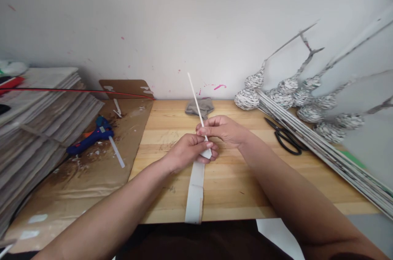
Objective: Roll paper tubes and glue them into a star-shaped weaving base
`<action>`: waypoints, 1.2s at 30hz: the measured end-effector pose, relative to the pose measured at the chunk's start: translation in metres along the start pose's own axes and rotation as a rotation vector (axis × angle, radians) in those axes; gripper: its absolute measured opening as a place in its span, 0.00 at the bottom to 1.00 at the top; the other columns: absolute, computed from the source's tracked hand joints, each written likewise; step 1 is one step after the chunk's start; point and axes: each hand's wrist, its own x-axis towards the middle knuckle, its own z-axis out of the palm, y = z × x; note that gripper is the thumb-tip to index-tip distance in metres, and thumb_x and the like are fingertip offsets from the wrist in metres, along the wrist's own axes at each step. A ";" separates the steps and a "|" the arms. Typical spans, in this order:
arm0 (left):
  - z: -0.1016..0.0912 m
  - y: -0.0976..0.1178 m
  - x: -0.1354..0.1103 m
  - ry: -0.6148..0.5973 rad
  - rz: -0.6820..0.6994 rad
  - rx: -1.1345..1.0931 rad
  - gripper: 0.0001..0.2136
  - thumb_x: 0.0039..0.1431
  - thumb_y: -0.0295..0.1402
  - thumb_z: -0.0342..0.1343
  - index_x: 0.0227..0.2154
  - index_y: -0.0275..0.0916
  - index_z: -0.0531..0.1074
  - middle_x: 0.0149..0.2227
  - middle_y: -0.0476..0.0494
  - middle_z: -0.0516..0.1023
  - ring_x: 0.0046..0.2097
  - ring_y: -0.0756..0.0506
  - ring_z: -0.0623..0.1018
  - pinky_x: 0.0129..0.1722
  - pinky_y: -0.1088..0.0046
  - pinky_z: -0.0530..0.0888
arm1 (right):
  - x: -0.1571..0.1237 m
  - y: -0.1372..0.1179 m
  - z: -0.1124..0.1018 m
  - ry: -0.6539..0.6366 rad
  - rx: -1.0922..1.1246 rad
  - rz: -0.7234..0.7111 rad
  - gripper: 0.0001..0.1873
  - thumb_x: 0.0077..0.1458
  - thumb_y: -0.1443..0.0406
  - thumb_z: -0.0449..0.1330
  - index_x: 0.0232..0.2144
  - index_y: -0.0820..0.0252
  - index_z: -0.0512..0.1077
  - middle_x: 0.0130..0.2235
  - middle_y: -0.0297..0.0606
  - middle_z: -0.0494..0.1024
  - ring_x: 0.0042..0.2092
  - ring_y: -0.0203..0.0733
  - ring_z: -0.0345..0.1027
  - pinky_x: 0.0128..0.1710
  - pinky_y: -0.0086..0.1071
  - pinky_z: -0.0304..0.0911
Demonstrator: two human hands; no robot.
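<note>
Over the middle of the wooden table, my left hand [193,147] is closed round the lower end of a thin white stick [196,100], where a folded bit of white paper [206,153] shows between thumb and fingers. Just above it, my right hand [222,129] pinches the same stick, which slants up and to the left toward the wall. Below the hands a long white paper strip [194,198] runs to the table's front edge. Whether the strip joins the paper in my fingers is hidden.
A blue glue gun [92,137] lies on brown cardboard [113,190], beside stacked newspapers [39,141]. A grey cloth [192,107] lies near the wall. To the right are black scissors [287,139], a bundle of paper rods [319,155] and several woven paper gourds [247,98].
</note>
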 end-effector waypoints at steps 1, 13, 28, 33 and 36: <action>0.000 0.000 0.000 -0.011 0.001 0.006 0.16 0.55 0.44 0.59 0.35 0.33 0.78 0.33 0.40 0.79 0.35 0.47 0.77 0.37 0.69 0.74 | 0.001 0.001 0.000 0.065 0.027 -0.020 0.16 0.40 0.57 0.72 0.23 0.63 0.74 0.24 0.31 0.72 0.25 0.30 0.61 0.26 0.27 0.57; 0.001 0.004 -0.001 -0.008 -0.014 -0.006 0.16 0.55 0.44 0.59 0.36 0.33 0.77 0.33 0.40 0.79 0.36 0.47 0.78 0.39 0.67 0.75 | 0.001 -0.001 0.000 0.230 0.034 -0.095 0.17 0.38 0.57 0.72 0.20 0.62 0.71 0.21 0.28 0.70 0.24 0.29 0.60 0.25 0.26 0.56; -0.001 0.002 -0.001 0.000 0.010 -0.038 0.16 0.55 0.43 0.59 0.36 0.33 0.77 0.33 0.40 0.79 0.35 0.48 0.77 0.37 0.69 0.75 | 0.001 0.000 -0.002 0.059 0.040 -0.024 0.16 0.43 0.57 0.70 0.30 0.64 0.79 0.29 0.36 0.77 0.29 0.32 0.66 0.30 0.28 0.59; -0.001 0.003 -0.001 0.008 -0.014 -0.029 0.16 0.55 0.43 0.60 0.36 0.33 0.77 0.33 0.40 0.79 0.36 0.46 0.78 0.38 0.68 0.76 | 0.001 -0.002 -0.003 0.181 0.102 -0.068 0.13 0.40 0.58 0.71 0.24 0.62 0.76 0.29 0.34 0.76 0.29 0.31 0.65 0.30 0.28 0.59; 0.000 0.004 -0.001 0.024 -0.012 -0.024 0.16 0.55 0.43 0.60 0.36 0.33 0.77 0.33 0.40 0.79 0.36 0.46 0.78 0.38 0.67 0.76 | -0.001 -0.003 -0.006 0.078 0.025 -0.051 0.15 0.44 0.56 0.69 0.30 0.62 0.79 0.33 0.37 0.77 0.32 0.33 0.67 0.32 0.29 0.60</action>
